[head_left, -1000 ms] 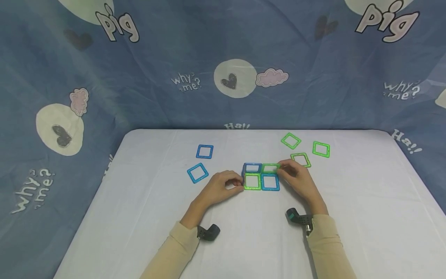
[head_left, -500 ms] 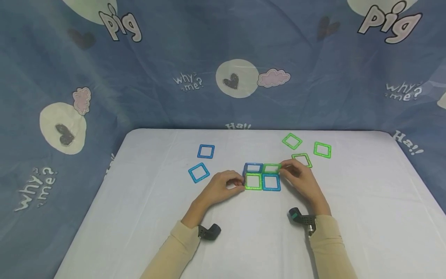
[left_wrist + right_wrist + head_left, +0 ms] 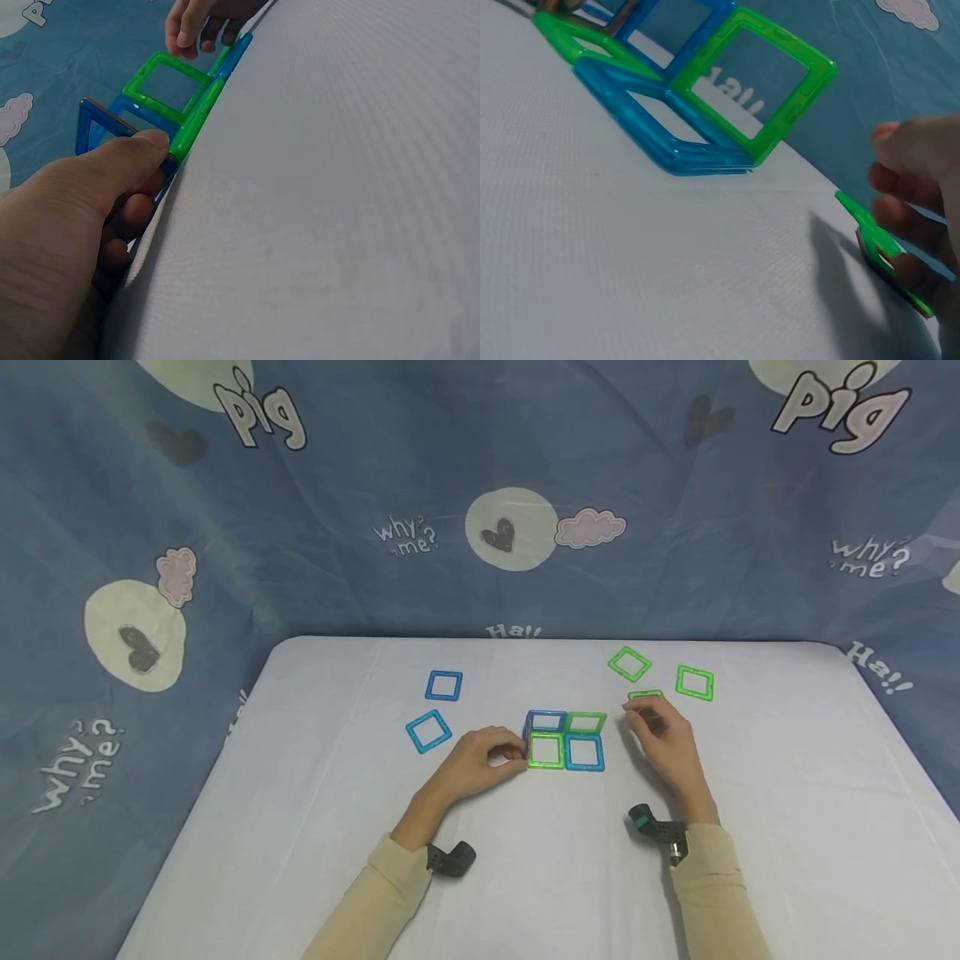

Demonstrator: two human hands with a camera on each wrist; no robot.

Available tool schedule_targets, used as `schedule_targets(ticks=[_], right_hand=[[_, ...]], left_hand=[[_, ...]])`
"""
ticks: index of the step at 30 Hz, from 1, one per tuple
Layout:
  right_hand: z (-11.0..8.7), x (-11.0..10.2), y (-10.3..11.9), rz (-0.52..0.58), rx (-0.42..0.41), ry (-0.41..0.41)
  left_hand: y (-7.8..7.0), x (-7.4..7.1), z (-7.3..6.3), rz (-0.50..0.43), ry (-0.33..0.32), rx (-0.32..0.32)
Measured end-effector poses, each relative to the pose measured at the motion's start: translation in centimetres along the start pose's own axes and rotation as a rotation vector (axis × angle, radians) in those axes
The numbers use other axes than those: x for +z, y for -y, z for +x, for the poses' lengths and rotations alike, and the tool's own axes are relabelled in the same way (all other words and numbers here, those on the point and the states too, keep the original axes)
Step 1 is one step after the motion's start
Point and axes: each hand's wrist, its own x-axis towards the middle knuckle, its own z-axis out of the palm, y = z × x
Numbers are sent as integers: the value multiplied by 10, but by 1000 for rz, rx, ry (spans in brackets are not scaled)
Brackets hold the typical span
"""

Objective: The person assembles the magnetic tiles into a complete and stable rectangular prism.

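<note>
the white worktop reaches back to the blue curtain and gives the low build a level place near its middle. the left hand steadies the build's left end: thumb and fingers pinch the blue side square, likely so that corner doesn't fold. the right hand hangs off the other end, its grip released, fingers loosely bent round nothing. a flat green square and a flat blue square form the front; behind them stand a blue back square and a green back square. no hand touches that last one, which suggests the edges cling, perhaps by magnets.

for moving, the worktop runs wide toward the person, and its far edge lies well behind the build. the left is tighter, with the hand right there. a near green square lies under the right hand; whether fingers brush it, i can't tell. two far green squares and two loose blue squares lie apart from the build.
</note>
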Motion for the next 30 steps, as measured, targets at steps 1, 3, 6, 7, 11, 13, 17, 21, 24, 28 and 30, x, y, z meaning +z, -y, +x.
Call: schedule_targets(ticks=[1,3,6,7,11,13,17,21,24,28,30], right_hand=[[0,0,0,-5,-6,-22],[1,0,-1,-26,-4,-62],[3,0,-2,-43,44,-105],[3,-1,-3,-43,65,-117],[4,-3,-5,-51,159,-127],[4,-3,-7,-71,202,-115],[4,-2,-9,-131,223,-82],[3,-1,-9,-178,196,-54],[3,0,-9,-205,189,-33],[2,0,-9,-221,185,-32],[2,1,-9,-220,185,-40]], left_hand=[[0,0,0,0,0,-1],[0,0,0,1,0,-3],[0,0,0,-5,0,-12],[0,0,0,-4,0,-13],[0,1,1,6,2,-14],[1,1,1,10,3,-10],[1,1,1,4,5,-10],[0,1,0,-1,4,-16],[0,0,0,-4,3,-17],[-1,0,0,-4,6,-16],[-1,0,0,0,8,-18]])
